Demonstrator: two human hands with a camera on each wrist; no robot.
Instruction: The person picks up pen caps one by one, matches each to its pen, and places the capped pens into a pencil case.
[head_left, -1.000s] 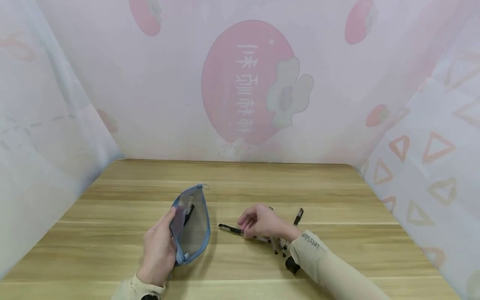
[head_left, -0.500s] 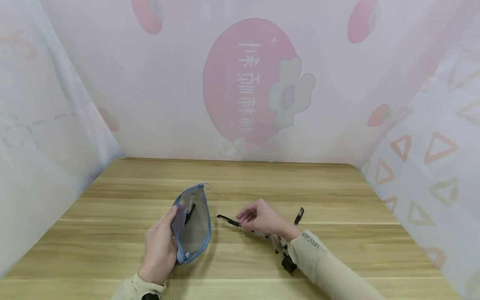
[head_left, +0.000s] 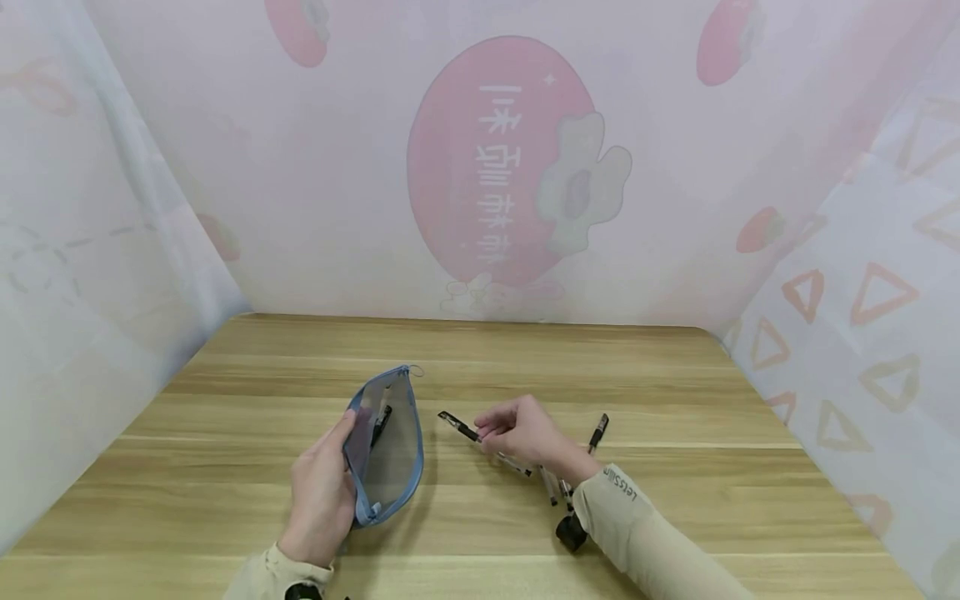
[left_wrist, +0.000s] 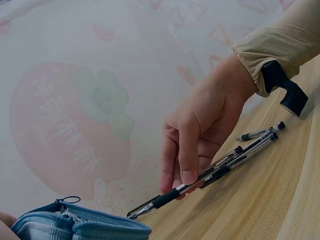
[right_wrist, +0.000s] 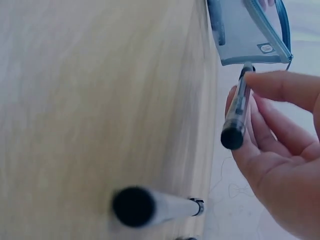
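My left hand (head_left: 322,496) grips a blue-edged mesh zipper pouch (head_left: 397,471) by its left side, and its mouth gapes. Through the mesh a black pen (head_left: 382,423) shows inside. To the right, my right hand (head_left: 525,429) pinches a clear-barrelled gel pen (head_left: 458,426) between thumb and fingers. Its black grip and capped end point left towards the pouch, as the left wrist view also shows. In the right wrist view the pen's black rear end (right_wrist: 232,138) faces the camera. Under and behind the right hand lie more pens, such as one with a black cap (head_left: 598,433).
Beneath everything is a wood-grain table (head_left: 247,417). A black wrist device (head_left: 572,533) juts below the right sleeve near the loose pens (head_left: 549,486). Printed cloth (head_left: 337,208) with strawberries hangs behind the table and along both sides.
My right hand has raised the pen from among the others, its capped end moving up and away from me. The left hand and pouch have barely moved.
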